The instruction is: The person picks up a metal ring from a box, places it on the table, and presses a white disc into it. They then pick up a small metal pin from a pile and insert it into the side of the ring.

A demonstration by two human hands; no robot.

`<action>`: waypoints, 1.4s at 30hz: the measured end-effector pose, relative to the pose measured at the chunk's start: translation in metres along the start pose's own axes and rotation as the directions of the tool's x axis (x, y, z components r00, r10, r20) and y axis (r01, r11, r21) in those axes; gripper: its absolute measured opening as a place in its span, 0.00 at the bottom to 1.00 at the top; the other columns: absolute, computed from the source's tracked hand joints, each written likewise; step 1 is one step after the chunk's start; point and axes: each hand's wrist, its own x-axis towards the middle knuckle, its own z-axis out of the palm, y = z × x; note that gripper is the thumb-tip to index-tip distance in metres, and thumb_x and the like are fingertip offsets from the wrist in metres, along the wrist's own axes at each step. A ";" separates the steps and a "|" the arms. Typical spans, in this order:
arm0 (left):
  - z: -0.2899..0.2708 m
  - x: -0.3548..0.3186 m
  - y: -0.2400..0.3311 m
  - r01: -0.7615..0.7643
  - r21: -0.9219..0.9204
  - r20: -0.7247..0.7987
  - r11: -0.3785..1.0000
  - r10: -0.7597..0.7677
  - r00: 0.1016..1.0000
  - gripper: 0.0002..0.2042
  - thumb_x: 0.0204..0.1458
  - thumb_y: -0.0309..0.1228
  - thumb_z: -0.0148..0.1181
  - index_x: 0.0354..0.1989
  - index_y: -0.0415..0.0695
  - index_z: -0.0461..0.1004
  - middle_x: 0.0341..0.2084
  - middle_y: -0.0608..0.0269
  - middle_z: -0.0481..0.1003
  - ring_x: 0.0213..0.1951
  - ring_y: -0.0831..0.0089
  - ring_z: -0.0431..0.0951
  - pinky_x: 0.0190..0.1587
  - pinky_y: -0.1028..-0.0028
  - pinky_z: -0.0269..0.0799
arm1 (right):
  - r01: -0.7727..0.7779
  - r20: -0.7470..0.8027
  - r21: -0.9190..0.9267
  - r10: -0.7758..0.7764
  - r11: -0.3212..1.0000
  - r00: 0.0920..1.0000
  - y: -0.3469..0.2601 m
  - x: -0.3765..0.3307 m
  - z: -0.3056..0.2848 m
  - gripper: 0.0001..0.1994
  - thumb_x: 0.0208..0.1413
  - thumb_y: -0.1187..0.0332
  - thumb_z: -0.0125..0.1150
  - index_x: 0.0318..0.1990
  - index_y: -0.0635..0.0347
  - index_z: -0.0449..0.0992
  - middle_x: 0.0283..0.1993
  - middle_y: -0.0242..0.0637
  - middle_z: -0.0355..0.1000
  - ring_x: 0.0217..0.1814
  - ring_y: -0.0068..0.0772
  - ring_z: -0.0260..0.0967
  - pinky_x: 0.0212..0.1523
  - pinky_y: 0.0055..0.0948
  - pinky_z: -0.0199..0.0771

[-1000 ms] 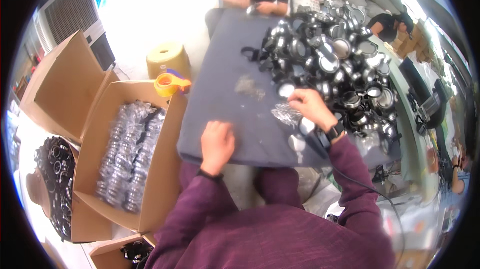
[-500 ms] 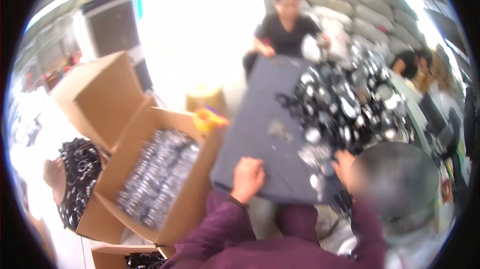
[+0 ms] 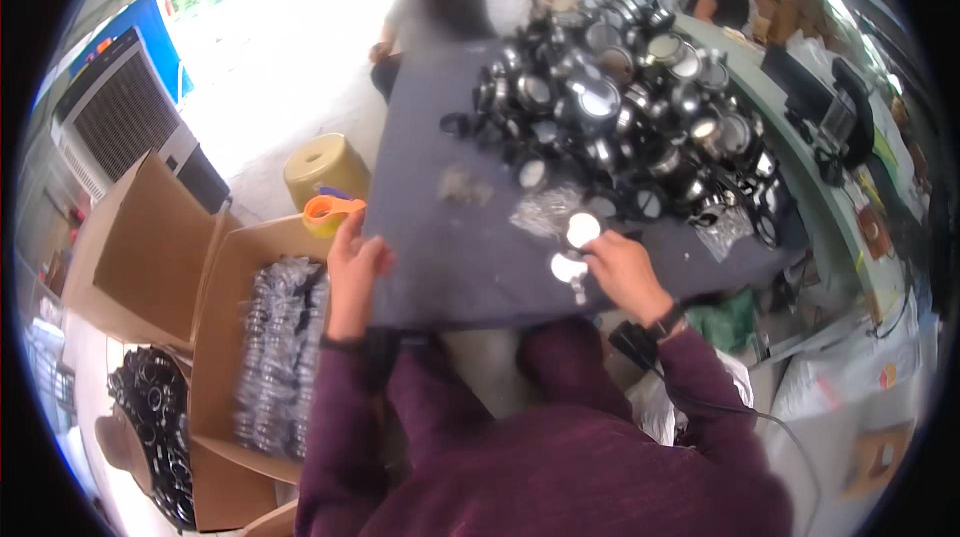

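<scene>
Right hand (image 3: 622,275) pinching small shiny round part (image 3: 568,267) on grey table (image 3: 450,247), near black-and-silver pile (image 3: 620,107). Left hand (image 3: 355,272) open, empty, at table's left edge.

Hard daylight floods in from the far left and burns the ground there to plain white, glare flashes off the round shiny lids (image 3: 575,247) and the metal pile (image 3: 620,107) on the dark worktop (image 3: 450,257), while fisheye bending and slight softness grow toward the black rim.
</scene>
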 end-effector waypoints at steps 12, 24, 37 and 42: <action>0.026 -0.047 -0.088 -0.234 0.505 -0.064 0.831 0.306 0.950 0.10 0.49 0.19 0.55 0.40 0.38 0.76 0.18 0.73 0.69 0.21 0.86 0.67 0.26 0.83 0.65 | 0.080 0.097 -0.065 -0.073 0.995 0.993 -0.020 -0.049 -0.004 0.16 0.47 0.61 0.67 0.41 0.57 0.74 0.43 0.35 0.69 0.34 0.39 0.73 0.34 0.35 0.73; 0.029 -0.048 -0.082 -0.220 0.577 -0.069 0.786 0.316 0.946 0.10 0.47 0.27 0.59 0.39 0.44 0.77 0.22 0.55 0.75 0.26 0.59 0.77 0.31 0.66 0.72 | -0.246 -0.246 -0.283 0.178 0.927 0.953 0.006 -0.030 -0.028 0.15 0.48 0.72 0.64 0.45 0.60 0.72 0.44 0.43 0.71 0.33 0.48 0.72 0.34 0.40 0.72; 0.026 -0.043 -0.085 -0.235 0.518 -0.050 0.822 0.303 0.952 0.10 0.46 0.25 0.58 0.39 0.43 0.76 0.24 0.54 0.76 0.26 0.63 0.78 0.33 0.69 0.72 | -0.314 -0.405 0.106 0.330 0.943 0.853 0.028 -0.041 -0.038 0.10 0.47 0.74 0.65 0.38 0.63 0.72 0.21 0.37 0.68 0.20 0.25 0.64 0.24 0.28 0.65; 0.027 -0.042 -0.094 -0.350 0.530 -0.020 0.772 0.425 0.905 0.09 0.49 0.18 0.55 0.39 0.38 0.75 0.19 0.75 0.64 0.23 0.87 0.63 0.27 0.83 0.62 | -0.408 -0.350 0.497 0.607 0.766 0.713 0.030 -0.060 -0.054 0.07 0.50 0.74 0.65 0.34 0.61 0.73 0.20 0.21 0.65 0.18 0.10 0.60 0.19 0.16 0.60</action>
